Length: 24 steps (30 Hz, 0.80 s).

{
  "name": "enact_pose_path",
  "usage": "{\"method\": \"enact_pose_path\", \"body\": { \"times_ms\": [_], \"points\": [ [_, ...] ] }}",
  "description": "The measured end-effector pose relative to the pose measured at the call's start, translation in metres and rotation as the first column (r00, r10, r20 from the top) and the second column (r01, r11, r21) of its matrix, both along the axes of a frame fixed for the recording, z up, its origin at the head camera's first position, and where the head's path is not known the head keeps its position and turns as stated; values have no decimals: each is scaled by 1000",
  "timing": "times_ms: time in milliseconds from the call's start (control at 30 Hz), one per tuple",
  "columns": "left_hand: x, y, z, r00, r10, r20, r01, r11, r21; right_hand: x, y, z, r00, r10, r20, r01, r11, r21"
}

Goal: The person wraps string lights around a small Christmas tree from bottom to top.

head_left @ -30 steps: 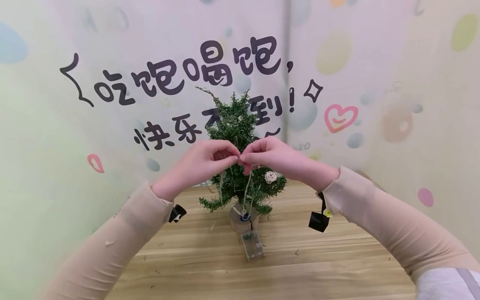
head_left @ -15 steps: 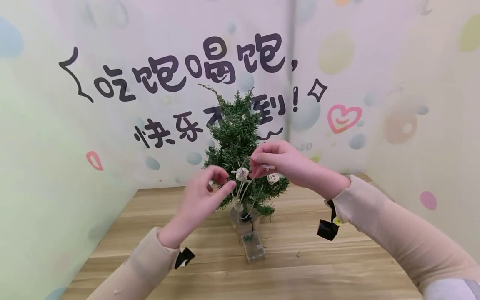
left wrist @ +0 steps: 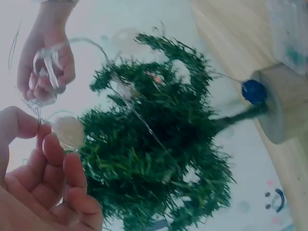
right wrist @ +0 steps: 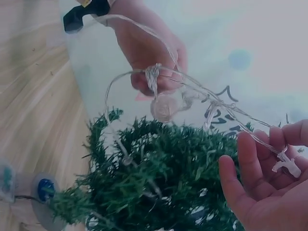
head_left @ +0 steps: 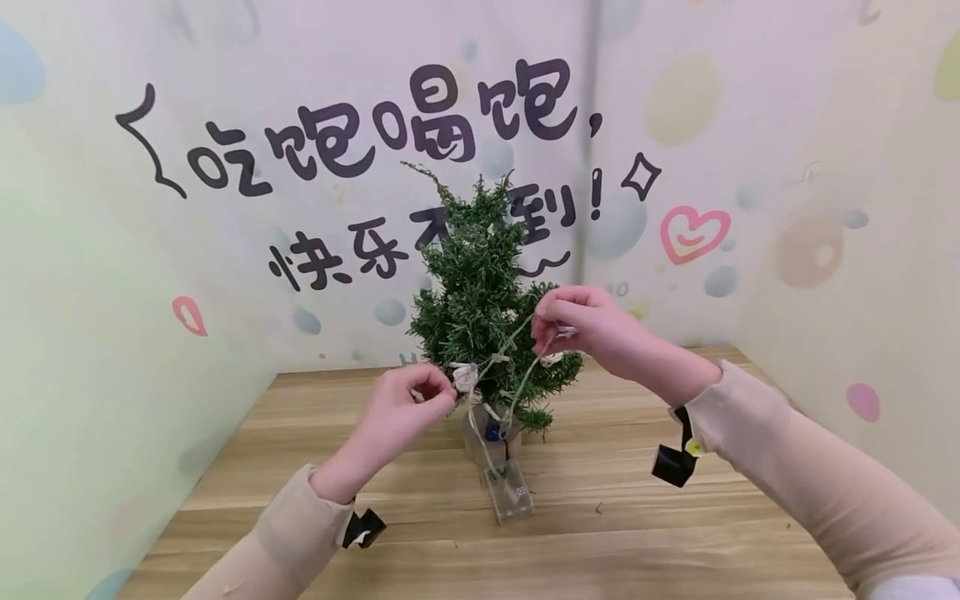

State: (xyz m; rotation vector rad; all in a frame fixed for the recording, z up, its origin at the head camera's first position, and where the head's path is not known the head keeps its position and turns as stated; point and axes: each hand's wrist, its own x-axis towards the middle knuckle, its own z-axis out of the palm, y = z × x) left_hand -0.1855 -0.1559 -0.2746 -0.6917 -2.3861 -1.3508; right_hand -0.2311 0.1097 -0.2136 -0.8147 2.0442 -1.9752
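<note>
A small green artificial Christmas tree point(head_left: 472, 292) stands in the middle in the head view, with a string of fairy lights point(head_left: 517, 333) looped in front of it. My left hand point(head_left: 401, 412) pinches the light string at the tree's lower left, right beside a pale woven ball point(head_left: 464, 377). At the tree's right side, my right hand point(head_left: 588, 329) holds another stretch of the string between thumb and fingers. In the right wrist view, a small clear light piece point(right wrist: 287, 166) hangs at its fingers, and a bunched knot of wire point(right wrist: 153, 77) shows by the left hand.
The tree's round base point(head_left: 480, 446) stands on a wood-grain table point(head_left: 360, 533). In front lies a clear battery box point(head_left: 510, 492) joined by a dark wire. Another woven ball point(head_left: 552, 359) sits on the right branches. A printed wall point(head_left: 225, 333) rises behind.
The hands were together before the tree and have moved apart. The left hand opened, went down and left, then gripped the string by the ball; the right moved right, drawing out wire.
</note>
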Motion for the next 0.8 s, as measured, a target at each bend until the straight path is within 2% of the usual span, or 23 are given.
{"method": "enact_pose_path", "body": {
  "times_ms": [67,133,167,200,267,300,400,467,500,533,567,633,667,700,733,767,800],
  "points": [
    [0,-5,-1,1000,27,0,-27,999,47,-1,4,-4,1000,-6,7,6,1000,9],
    [-1,-9,-1,998,62,15,-64,988,141,-2,6,-8,1000,-6,12,5,1000,25],
    [-1,-10,-1,996,81,29,-85,975,206,-2,7,-10,1000,-8,15,7,999,34],
    [-1,-11,0,994,92,51,-103,953,285,-2,7,-12,1000,-6,17,5,999,44],
    [-2,-12,1,991,88,98,-123,884,450,-2,6,-17,1000,-11,23,10,998,62],
    [-1,-12,2,991,66,119,-120,837,534,-1,6,-19,1000,-10,22,9,997,73],
    [0,-10,5,985,-78,151,-62,664,745,-1,3,-26,1000,-1,20,-1,993,115],
    [1,-9,6,972,-186,145,-14,568,823,-2,2,-31,1000,-2,17,0,991,137],
    [2,-10,6,961,-238,138,10,531,848,-2,2,-33,1000,-4,14,2,989,146],
    [3,-11,6,949,-287,130,36,507,861,-3,3,-34,1000,-8,12,6,988,153],
    [3,-12,5,935,-333,122,63,496,866,-4,3,-35,1000,-14,9,12,988,157],
    [3,-15,3,898,-430,93,143,485,863,-5,5,-37,1000,-21,1,20,986,163],
    [3,-18,1,869,-490,72,195,472,860,-6,6,-37,1000,-23,-1,23,986,163],
    [2,-20,-1,830,-556,44,257,452,854,-7,7,-36,1000,-23,-6,24,986,162],
    [2,-23,-3,779,-627,13,327,423,845,-7,7,-36,1000,-22,-8,23,987,160],
    [1,-25,-6,718,-696,-20,397,387,832,-8,7,-35,1000,-21,-8,22,987,156],
    [1,-27,-8,649,-759,-49,461,341,819,-9,8,-34,1000,-16,-7,17,988,151]
  ]
}}
